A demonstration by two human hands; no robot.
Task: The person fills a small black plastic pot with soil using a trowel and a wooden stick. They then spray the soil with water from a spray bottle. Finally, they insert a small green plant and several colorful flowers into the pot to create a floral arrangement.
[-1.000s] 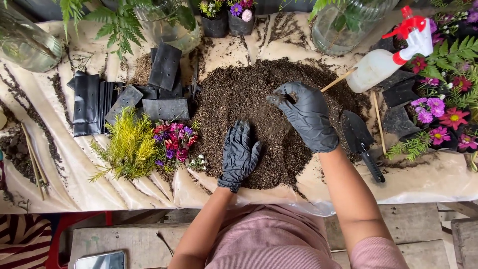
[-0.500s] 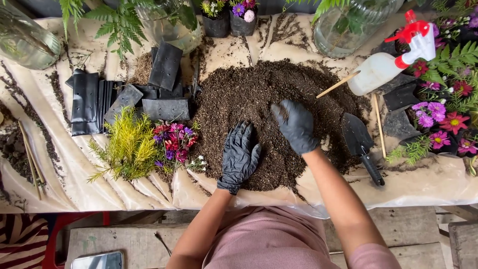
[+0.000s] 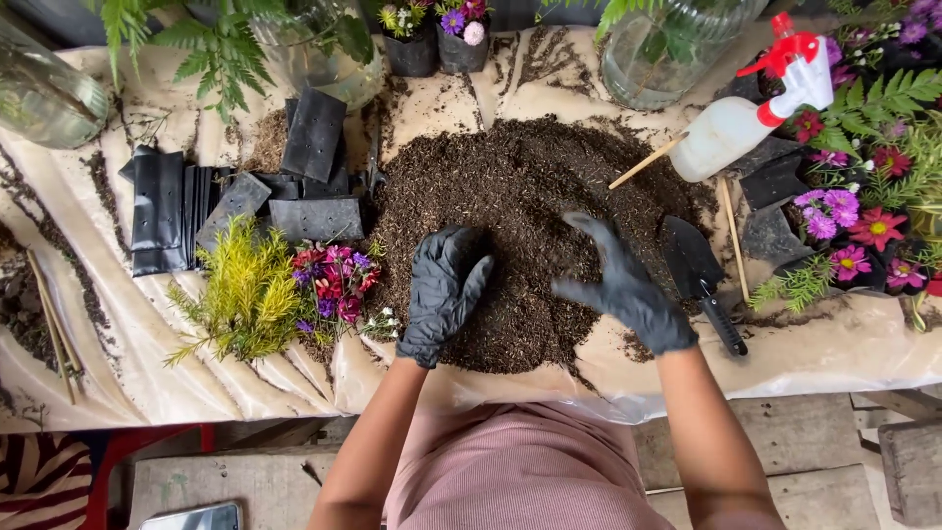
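Soil [image 3: 510,196] is lying heaped under two gloved hands: left hand [image 3: 444,291] resting on it, fingers half hiding; right hand [image 3: 620,285] hovering at three o'clock, fingers wide, holding nothing.

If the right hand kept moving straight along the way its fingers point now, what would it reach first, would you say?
The right hand points up and slightly left over the soil heap. It would probably meet that soil first, though its height above the heap is unclear.
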